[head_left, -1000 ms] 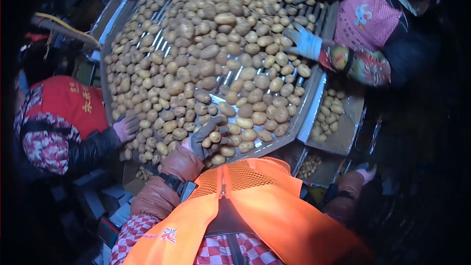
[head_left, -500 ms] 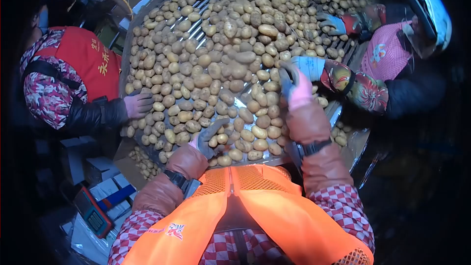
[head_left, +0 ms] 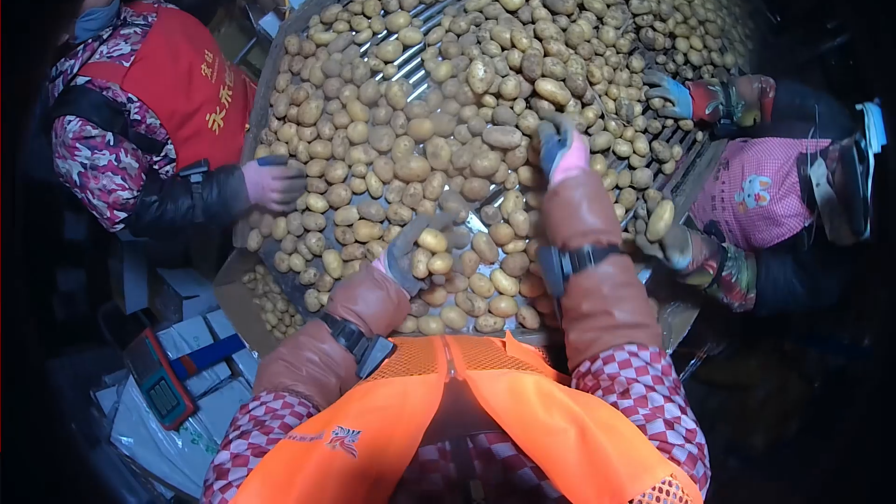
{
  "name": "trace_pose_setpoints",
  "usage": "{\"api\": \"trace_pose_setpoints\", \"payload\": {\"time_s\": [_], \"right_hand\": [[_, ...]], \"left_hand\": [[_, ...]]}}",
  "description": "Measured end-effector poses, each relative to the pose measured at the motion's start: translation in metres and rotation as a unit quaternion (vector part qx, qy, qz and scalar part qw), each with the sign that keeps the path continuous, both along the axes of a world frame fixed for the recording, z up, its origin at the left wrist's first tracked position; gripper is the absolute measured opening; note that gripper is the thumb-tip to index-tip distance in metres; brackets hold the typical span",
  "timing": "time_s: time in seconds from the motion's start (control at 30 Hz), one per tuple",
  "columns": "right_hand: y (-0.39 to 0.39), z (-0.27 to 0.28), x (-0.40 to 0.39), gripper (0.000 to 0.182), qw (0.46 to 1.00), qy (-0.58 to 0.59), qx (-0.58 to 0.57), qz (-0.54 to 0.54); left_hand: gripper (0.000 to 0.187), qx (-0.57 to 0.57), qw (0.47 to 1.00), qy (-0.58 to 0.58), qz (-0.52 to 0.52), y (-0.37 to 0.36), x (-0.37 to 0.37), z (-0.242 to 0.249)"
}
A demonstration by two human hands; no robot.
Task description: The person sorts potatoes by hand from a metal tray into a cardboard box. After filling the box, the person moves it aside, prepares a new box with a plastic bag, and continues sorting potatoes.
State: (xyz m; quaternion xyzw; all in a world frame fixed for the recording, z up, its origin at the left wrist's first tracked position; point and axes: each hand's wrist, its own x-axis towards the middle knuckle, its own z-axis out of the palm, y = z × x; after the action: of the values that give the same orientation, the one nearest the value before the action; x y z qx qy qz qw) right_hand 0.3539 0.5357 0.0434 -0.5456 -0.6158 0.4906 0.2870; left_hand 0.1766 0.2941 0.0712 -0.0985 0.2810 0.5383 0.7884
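Many potatoes (head_left: 411,168) lie spread over a slatted metal table (head_left: 411,61). My left hand (head_left: 409,252), in a grey and pink glove, is among the potatoes near the front edge, fingers apart and curved beside several of them. My right hand (head_left: 563,147), in a similar glove, reaches over the potatoes right of the middle. Its fingers are partly bent over the pile, and whether a potato is under them cannot be made out.
A person in a red apron (head_left: 191,84) stands at the left, one gloved hand on the table. At the right, a person in a pink checked apron (head_left: 747,191) holds a potato (head_left: 661,220). A cardboard box (head_left: 238,294) and a red-framed device (head_left: 161,383) are at lower left.
The view has shifted. My left hand has moved slightly forward among the potatoes. The right-hand person's near hand has drawn back from beside my right hand and now holds a potato.
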Motion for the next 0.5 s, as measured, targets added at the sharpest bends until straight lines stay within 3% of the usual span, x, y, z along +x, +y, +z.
{"api": "trace_pose_setpoints", "payload": {"time_s": [0.03, 0.07, 0.1, 0.13, 0.17, 0.2, 0.27, 0.3, 0.37, 0.43, 0.47, 0.5], "right_hand": [[-0.024, 0.003, -0.008, 0.031, 0.967, 0.210, -0.146, 0.011], [-0.048, 0.006, -0.016, 0.031, 0.875, 0.379, -0.301, -0.015], [-0.069, 0.025, -0.019, 0.035, 0.965, 0.143, -0.130, 0.177], [-0.090, 0.044, -0.023, 0.039, 0.946, -0.092, 0.103, 0.294], [-0.101, 0.069, -0.035, 0.042, 0.911, -0.180, 0.061, 0.366], [-0.105, 0.045, -0.030, 0.038, 0.894, -0.130, 0.220, 0.369], [-0.097, 0.054, -0.036, 0.039, 0.904, -0.095, 0.093, 0.406], [-0.082, 0.024, -0.042, 0.040, 0.920, -0.094, 0.040, 0.379], [-0.031, 0.011, -0.055, 0.042, 0.971, -0.045, -0.048, 0.229], [0.021, 0.034, -0.066, 0.050, 0.985, -0.120, 0.054, 0.108], [0.043, 0.038, -0.074, 0.058, 0.946, -0.237, 0.193, 0.107], [0.055, 0.023, -0.084, 0.059, 0.914, -0.309, 0.215, 0.149]], "left_hand": [[0.054, 0.041, 0.996, -0.073, -0.004, 0.004, -0.002, -0.010], [0.053, 0.082, 0.986, -0.145, -0.007, 0.009, -0.003, -0.017], [0.050, 0.045, 0.997, -0.056, -0.022, 0.015, -0.004, -0.015], [0.047, 0.004, 0.998, 0.032, -0.045, 0.021, -0.005, -0.013], [0.047, -0.020, 0.994, 0.083, -0.060, 0.026, -0.005, -0.011], [0.047, -0.024, 0.991, 0.107, -0.070, 0.027, -0.002, -0.009], [0.047, -0.009, 0.992, 0.108, -0.072, 0.025, 0.001, -0.007], [0.047, -0.004, 0.992, 0.106, -0.074, 0.023, 0.000, -0.007], [0.047, 0.001, 0.993, 0.098, -0.071, 0.014, -0.005, -0.011], [0.047, 0.000, 0.993, 0.096, -0.066, 0.010, -0.011, -0.012], [0.047, 0.002, 0.994, 0.095, -0.061, 0.008, -0.015, -0.013], [0.048, 0.001, 0.994, 0.094, -0.059, 0.008, -0.017, -0.013]]}}
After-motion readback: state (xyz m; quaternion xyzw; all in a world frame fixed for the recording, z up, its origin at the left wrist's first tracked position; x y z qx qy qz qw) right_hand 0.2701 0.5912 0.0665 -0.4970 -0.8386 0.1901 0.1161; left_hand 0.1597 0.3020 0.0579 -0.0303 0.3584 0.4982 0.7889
